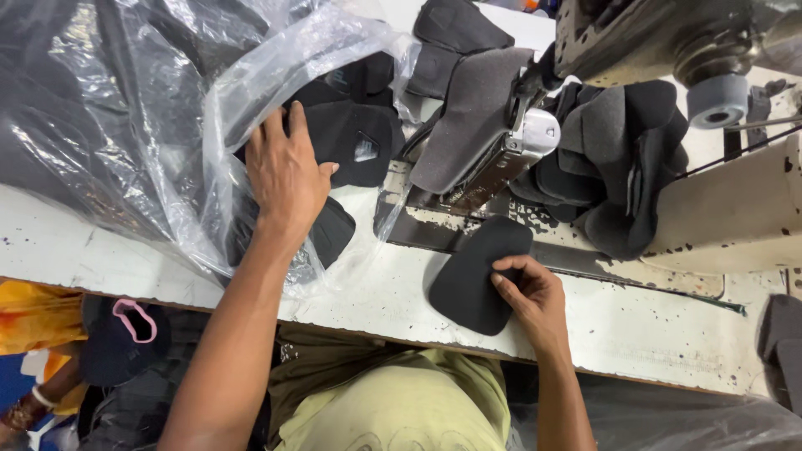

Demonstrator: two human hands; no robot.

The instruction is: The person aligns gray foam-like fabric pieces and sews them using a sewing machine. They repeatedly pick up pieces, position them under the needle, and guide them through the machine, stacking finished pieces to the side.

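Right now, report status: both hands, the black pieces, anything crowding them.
Left hand flat on black pieces in clear plastic bag. Right hand pinching single black pad on white table. Sewing machine and grey stack close behind.

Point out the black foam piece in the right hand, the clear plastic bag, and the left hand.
black foam piece [472, 280]: head view, on its flat middle.
clear plastic bag [125, 125]: head view, on its crinkled upper side.
left hand [284, 171]: head view, on the back of the hand.
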